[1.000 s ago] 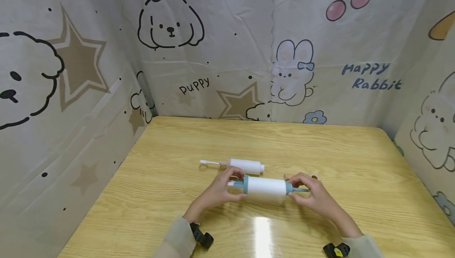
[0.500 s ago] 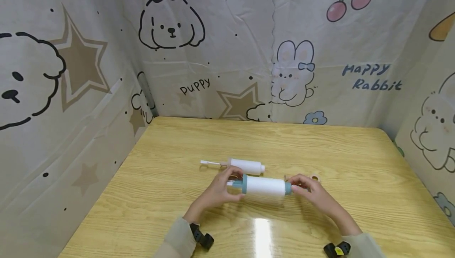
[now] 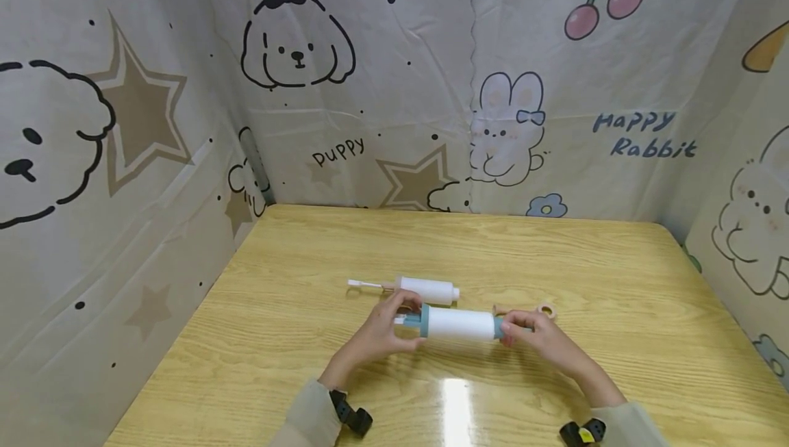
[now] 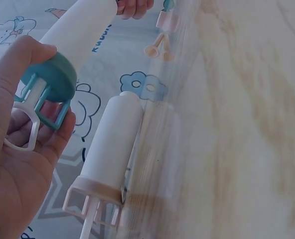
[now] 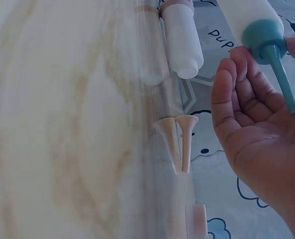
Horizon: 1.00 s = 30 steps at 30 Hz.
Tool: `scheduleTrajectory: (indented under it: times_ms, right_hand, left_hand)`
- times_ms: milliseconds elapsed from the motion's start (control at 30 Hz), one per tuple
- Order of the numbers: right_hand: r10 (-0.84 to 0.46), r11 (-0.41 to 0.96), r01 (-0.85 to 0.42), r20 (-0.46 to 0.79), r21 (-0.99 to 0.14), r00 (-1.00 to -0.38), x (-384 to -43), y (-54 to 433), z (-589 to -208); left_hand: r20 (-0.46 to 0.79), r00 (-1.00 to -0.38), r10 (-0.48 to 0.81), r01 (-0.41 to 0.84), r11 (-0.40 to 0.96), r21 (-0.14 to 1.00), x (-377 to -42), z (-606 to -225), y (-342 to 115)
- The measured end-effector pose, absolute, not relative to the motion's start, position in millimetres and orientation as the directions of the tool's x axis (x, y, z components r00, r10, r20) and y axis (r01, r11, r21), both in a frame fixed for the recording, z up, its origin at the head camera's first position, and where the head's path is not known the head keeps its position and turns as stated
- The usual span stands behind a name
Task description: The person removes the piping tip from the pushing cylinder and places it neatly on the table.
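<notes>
A large toy syringe [image 3: 461, 324] with a white barrel and teal ends is held level above the table between both hands. My left hand [image 3: 381, 327] grips its teal collar [image 4: 52, 77], thumb on one side and fingers on the other; the white plunger ring [image 4: 30, 137] juts out into that palm. At the opposite end my right hand [image 3: 535, 334] pinches the teal nozzle cap [image 5: 263, 39] between thumb and fingertips. The thin teal spout [image 5: 283, 79] points back over the right palm. Behind the left hand lies a second white syringe [image 3: 428, 289] with a beige collar.
Beyond the right hand, a beige nozzle [image 3: 501, 309] and a small beige ring [image 3: 546, 311] lie on the wood-grain table [image 3: 296, 248]. Printed cloth walls [image 3: 382, 91] stand along the table's back and sides.
My right hand has shifted its fingers inward along the spout to the teal cap, uncovering more of the beige nozzle and ring. The left hand keeps its grip; the syringe stays almost where it was.
</notes>
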State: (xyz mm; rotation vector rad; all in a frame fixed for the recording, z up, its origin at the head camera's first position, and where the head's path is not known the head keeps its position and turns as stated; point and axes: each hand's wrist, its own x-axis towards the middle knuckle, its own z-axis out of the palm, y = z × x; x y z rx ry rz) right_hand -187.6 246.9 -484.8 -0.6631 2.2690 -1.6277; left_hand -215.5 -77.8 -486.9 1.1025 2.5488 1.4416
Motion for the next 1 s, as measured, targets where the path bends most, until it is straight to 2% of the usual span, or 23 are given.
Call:
scheduleTrajectory:
  times_ms: [267,433,600,733,1000]
  right_hand:
    - [-0.408,0.363,-0.212,0.05,-0.907,-0.912,-181.8,241.8,-479.1]
    - [-0.379,0.415,-0.305,0.142,-0.857,-0.915,-179.7,237.3,-479.3]
    - [-0.377,0.417,-0.44,0.289,-0.796,-0.88,-181.5,234.8,-483.7]
    - [-0.389,0.417,-0.548,0.402,-0.725,-0.829,-182.6,233.1,-487.7]
    - [-0.397,0.453,-0.637,0.498,-0.624,-0.771,-184.3,228.8,-490.2]
  left_hand:
    - [0.305,-0.759,0.575,0.556,0.328,0.764,-215.1,-486.6,-78.8]
    - [0.275,-0.782,0.56,0.512,0.325,0.795,-216.3,-487.8,-81.4]
    - [0.283,-0.786,0.55,0.509,0.315,0.801,-217.5,-489.2,-82.7]
    - [0.292,-0.785,0.547,0.514,0.309,0.8,-217.4,-489.9,-83.6]
    - [0.292,-0.78,0.553,0.52,0.315,0.794,-218.2,-489.0,-86.8]
